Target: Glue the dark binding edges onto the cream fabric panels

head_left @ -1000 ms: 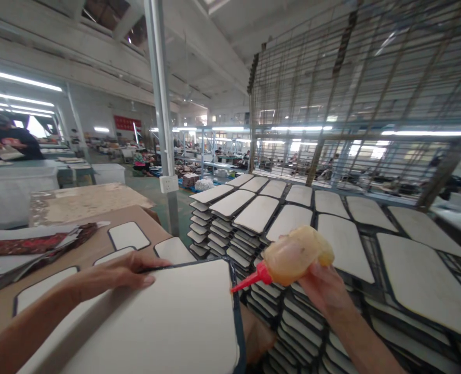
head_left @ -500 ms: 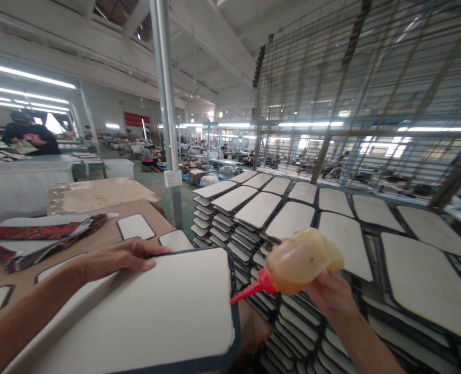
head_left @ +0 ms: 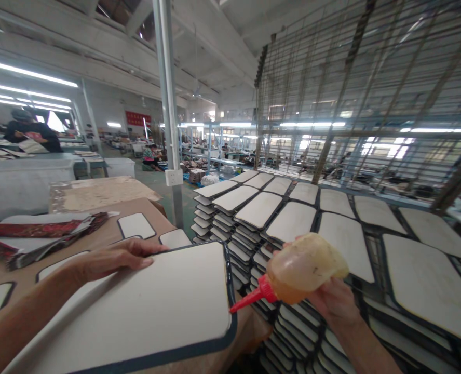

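Left hand (head_left: 117,259) pinches a dark-rimmed white rectangular sheet (head_left: 176,296), likely light, flexible, best held by its far edge; right hand (head_left: 334,300) curls around a likely squeezable, red-nozzled yellowish plastic bottle (head_left: 304,265).

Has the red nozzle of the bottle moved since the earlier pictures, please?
Yes. Judged against the white socket box on the post, the red nozzle has moved lower in the view, along the dark border of the panel.

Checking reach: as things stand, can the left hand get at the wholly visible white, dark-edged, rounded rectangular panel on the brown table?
Probably, after letting go: the left hand holds the nearer large white, dark-edged panel. The rounded rectangular panel lies just beyond, uncovered.
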Demonstrator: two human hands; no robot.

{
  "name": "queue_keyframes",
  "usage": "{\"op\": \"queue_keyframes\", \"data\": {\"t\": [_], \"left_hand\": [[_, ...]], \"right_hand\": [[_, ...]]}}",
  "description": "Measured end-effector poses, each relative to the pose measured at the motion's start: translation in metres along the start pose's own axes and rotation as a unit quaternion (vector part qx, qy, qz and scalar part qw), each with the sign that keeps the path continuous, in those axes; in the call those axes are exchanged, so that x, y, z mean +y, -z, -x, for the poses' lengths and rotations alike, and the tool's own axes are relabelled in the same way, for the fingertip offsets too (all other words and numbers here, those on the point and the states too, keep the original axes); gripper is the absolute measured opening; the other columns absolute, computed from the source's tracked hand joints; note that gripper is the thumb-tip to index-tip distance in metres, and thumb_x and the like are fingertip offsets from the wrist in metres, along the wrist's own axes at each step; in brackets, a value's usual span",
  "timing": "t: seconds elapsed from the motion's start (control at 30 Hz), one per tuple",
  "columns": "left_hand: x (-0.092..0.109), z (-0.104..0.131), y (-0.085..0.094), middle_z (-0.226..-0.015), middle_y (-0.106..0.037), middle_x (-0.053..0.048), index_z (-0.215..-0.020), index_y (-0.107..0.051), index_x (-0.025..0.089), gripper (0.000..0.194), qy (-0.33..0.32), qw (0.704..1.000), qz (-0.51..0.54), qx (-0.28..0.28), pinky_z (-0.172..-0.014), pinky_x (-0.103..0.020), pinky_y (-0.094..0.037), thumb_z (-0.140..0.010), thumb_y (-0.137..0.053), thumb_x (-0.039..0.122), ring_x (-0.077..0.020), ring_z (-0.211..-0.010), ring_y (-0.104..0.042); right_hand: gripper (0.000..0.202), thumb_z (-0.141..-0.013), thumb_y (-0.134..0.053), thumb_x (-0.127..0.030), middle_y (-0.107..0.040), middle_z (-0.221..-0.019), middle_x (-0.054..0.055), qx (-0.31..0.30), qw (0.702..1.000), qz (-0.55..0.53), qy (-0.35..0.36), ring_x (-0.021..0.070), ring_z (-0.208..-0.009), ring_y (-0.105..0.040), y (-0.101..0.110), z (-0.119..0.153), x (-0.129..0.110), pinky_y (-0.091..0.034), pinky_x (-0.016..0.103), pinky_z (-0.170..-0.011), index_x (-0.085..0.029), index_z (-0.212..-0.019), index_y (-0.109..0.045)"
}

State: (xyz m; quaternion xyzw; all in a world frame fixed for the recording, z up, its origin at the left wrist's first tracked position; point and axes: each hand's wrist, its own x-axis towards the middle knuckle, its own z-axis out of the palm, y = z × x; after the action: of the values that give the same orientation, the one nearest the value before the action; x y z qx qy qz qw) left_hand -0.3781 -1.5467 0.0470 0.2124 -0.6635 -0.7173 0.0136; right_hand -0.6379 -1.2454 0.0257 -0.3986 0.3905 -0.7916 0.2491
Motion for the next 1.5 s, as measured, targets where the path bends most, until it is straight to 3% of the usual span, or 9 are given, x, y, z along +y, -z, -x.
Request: {"op": "queue_keyframes", "data": {"t": [0.23,0.4,0.53,0.7,0.83,1.07,1.33,1.5], "left_hand": [[-0.008,-0.002,0.012,-0.102,-0.074,-0.009,-0.114,-0.067,0.016,0.050,-0.005,0.999,0.028,0.020,-0.068,-0.029,-0.056,-0.065,-0.074,0.025,-0.0270,-0.082,-0.071],[-0.022,-0.005,0.018,-0.096,-0.075,-0.004,-0.104,-0.071,0.020,0.041,-0.017,0.993,0.064,0.092,-0.068,-0.028,-0.055,-0.063,-0.074,0.020,-0.0227,-0.078,-0.071],[-0.032,-0.008,0.011,-0.096,-0.075,-0.001,-0.098,-0.074,0.023,0.039,-0.023,0.983,0.103,0.148,-0.068,-0.026,-0.055,-0.059,-0.078,0.023,-0.0214,-0.078,-0.071],[-0.041,-0.011,-0.003,-0.093,-0.076,-0.003,-0.100,-0.074,0.022,0.046,-0.033,0.980,0.149,0.129,-0.069,-0.029,-0.056,-0.056,-0.083,0.030,-0.0265,-0.081,-0.071],[-0.053,-0.017,0.000,-0.098,-0.075,-0.002,-0.103,-0.073,0.025,0.043,-0.036,0.979,0.159,0.124,-0.069,-0.026,-0.055,-0.062,-0.081,0.031,-0.0233,-0.082,-0.070],[-0.069,-0.024,-0.007,-0.095,-0.076,-0.001,-0.106,-0.071,0.027,0.041,-0.041,0.975,0.179,0.123,-0.064,-0.023,-0.055,-0.066,-0.079,0.032,-0.0196,-0.079,-0.071],[-0.070,-0.029,-0.017,-0.095,-0.076,-0.005,-0.110,-0.069,0.025,0.047,-0.052,0.969,0.203,0.132,-0.068,-0.027,-0.056,-0.065,-0.080,0.029,-0.0221,-0.079,-0.071],[-0.070,-0.029,-0.021,-0.096,-0.076,-0.006,-0.120,-0.063,0.024,0.059,-0.051,0.972,0.185,0.134,-0.064,-0.025,-0.056,-0.065,-0.080,0.032,-0.0229,-0.079,-0.072]], "right_hand": [[0.059,-0.055,-0.082,-0.045,-0.073,-0.100,0.011,0.017,1.000,-0.013,0.003,0.0365,-0.102,-0.064,0.002,0.002,0.007,-0.044,0.057,-0.093,-0.031,-0.110,-0.066],[0.059,-0.061,-0.081,-0.041,-0.071,-0.107,0.009,0.102,0.992,-0.024,0.062,0.0339,-0.108,-0.061,0.007,0.009,0.023,-0.042,0.057,-0.097,-0.033,-0.116,-0.061],[0.055,-0.067,-0.076,-0.038,-0.069,-0.113,0.008,0.159,0.981,-0.023,0.110,0.0341,-0.110,-0.060,0.010,0.015,0.039,-0.042,0.058,-0.097,-0.032,-0.120,-0.059],[0.054,-0.061,-0.082,-0.030,-0.072,-0.105,0.006,0.224,0.967,-0.024,0.122,0.0299,-0.100,-0.064,0.007,0.019,0.048,-0.039,0.054,-0.101,-0.029,-0.111,-0.063],[0.052,-0.057,-0.084,-0.027,-0.072,-0.098,-0.003,0.304,0.943,-0.054,0.126,0.0224,-0.097,-0.064,-0.001,0.020,0.049,-0.036,0.044,-0.105,-0.032,-0.104,-0.064],[0.049,-0.061,-0.080,-0.026,-0.072,-0.098,-0.002,0.281,0.949,-0.032,0.140,0.0197,-0.092,-0.065,-0.005,0.016,0.052,-0.049,0.031,-0.091,-0.028,-0.107,-0.064],[0.045,-0.065,-0.078,-0.023,-0.073,-0.100,-0.004,0.260,0.954,-0.038,0.143,0.0169,-0.094,-0.066,-0.009,0.017,0.058,-0.049,0.026,-0.089,-0.029,-0.108,-0.064],[0.047,-0.068,-0.076,-0.024,-0.074,-0.098,0.002,0.253,0.957,0.002,0.142,0.0203,-0.089,-0.068,-0.014,0.017,0.060,-0.054,0.031,-0.081,-0.026,-0.112,-0.062]]}}
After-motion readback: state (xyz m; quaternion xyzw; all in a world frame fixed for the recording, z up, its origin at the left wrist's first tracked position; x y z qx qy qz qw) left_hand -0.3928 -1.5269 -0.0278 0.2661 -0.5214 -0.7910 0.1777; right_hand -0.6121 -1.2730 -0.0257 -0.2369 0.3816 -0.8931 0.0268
